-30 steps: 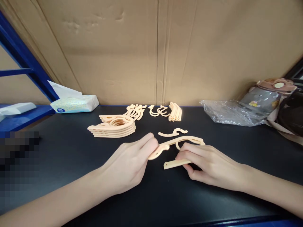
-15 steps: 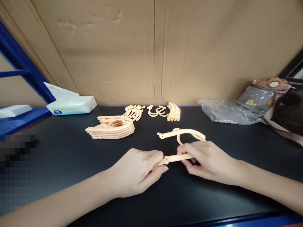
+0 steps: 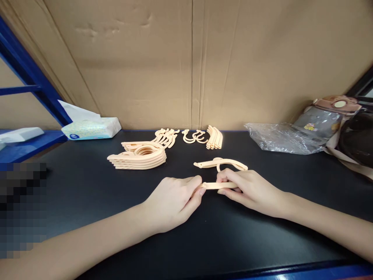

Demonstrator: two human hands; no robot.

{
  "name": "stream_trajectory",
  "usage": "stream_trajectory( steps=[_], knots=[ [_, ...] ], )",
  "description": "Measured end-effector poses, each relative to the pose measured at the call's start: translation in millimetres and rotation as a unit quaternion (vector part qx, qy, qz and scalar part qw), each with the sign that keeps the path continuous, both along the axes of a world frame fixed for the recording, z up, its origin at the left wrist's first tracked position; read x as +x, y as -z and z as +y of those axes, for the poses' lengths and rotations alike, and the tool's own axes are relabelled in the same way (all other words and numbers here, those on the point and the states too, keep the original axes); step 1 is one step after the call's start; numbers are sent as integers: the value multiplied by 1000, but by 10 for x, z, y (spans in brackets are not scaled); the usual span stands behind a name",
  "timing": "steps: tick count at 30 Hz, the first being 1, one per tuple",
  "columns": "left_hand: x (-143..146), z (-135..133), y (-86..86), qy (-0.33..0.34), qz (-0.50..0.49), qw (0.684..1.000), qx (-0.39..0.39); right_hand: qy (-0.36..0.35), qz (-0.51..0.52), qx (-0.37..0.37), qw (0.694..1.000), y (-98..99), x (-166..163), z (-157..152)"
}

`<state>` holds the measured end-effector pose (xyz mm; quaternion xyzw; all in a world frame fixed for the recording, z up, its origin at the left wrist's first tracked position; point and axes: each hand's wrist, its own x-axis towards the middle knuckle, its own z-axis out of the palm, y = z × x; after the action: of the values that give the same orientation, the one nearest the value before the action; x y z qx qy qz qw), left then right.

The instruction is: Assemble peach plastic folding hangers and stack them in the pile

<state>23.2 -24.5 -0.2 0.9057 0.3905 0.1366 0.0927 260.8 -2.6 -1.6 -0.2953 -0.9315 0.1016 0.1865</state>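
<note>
Both hands meet over a black table. My left hand pinches one end of a short peach plastic bar, thumb and fingers closed on it. My right hand grips the bar's other end with curled fingers. Just behind the right hand lies a curved peach hanger arm with a hook piece. Further back sits a stack of assembled peach hangers, then loose hooks and a bundle of straight peach bars.
A tissue pack rests at the back left beside a blue shelf frame. A crumpled clear plastic bag and a bottle with a brown lid lie at the back right. Cardboard forms the back wall.
Both hands brought the two peach pieces together end to end, then shifted slightly away from me. The curved arm that the left hand held a second ago now lies behind the right hand.
</note>
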Motion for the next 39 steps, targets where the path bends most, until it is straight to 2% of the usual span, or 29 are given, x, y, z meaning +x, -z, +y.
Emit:
stream_trajectory(
  steps=[12, 19, 31, 36, 39],
  knots=[
    [-87, 2, -57, 63, 9, 998, -7, -40, 17, 23, 999, 2, 26, -58],
    [-102, 13, -38, 65, -4, 998, -7, -53, 9, 72, 996, -29, 11, -75],
    [-94, -15, -39, 61, 5, 998, -5, -56, 9, 57, 997, -33, 12, -99],
    [-100, -24, -31, 77, 7, 996, 32, -61, -10, 58, 996, -50, 5, -109],
    [-99, -15, -40, 60, 5, 997, 43, -53, -18, 72, 996, -48, 10, -111]
  ],
)
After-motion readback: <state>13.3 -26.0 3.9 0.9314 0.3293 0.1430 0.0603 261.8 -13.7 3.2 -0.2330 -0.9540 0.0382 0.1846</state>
